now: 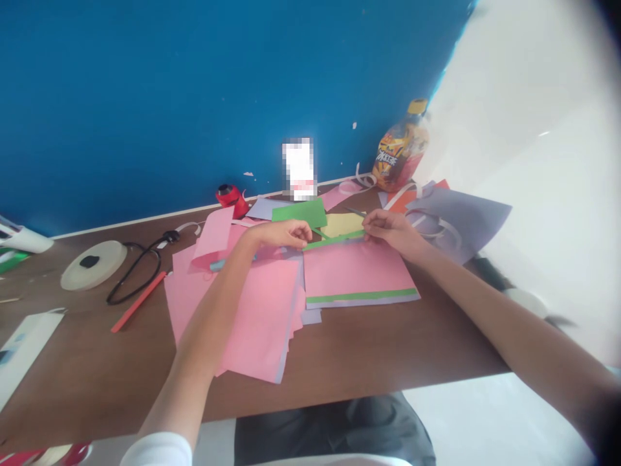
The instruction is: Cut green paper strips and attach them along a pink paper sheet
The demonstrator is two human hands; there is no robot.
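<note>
A pink sheet (359, 270) lies in front of me, with a green strip along its near edge. Another green paper strip (334, 240) runs along its far edge. My left hand (287, 233) pinches this strip at its left end, fingers curled together. At the right end, my right hand (388, 228) has its fingers closed on the strip. A thin grey pointed thing (356, 211) sticks out beside the right fingertips; whether the hand holds it I cannot tell. Under my left forearm spreads a stack of pink sheets (262, 310) with pale purple edges.
Behind the hands lie a green paper piece (303, 215) and a yellow one (342, 224). A drink bottle (400, 152) stands by the wall, near purple paper (466, 217). Leftward are a red stick (139, 301), a black cable (133, 285) and a tape roll (104, 262).
</note>
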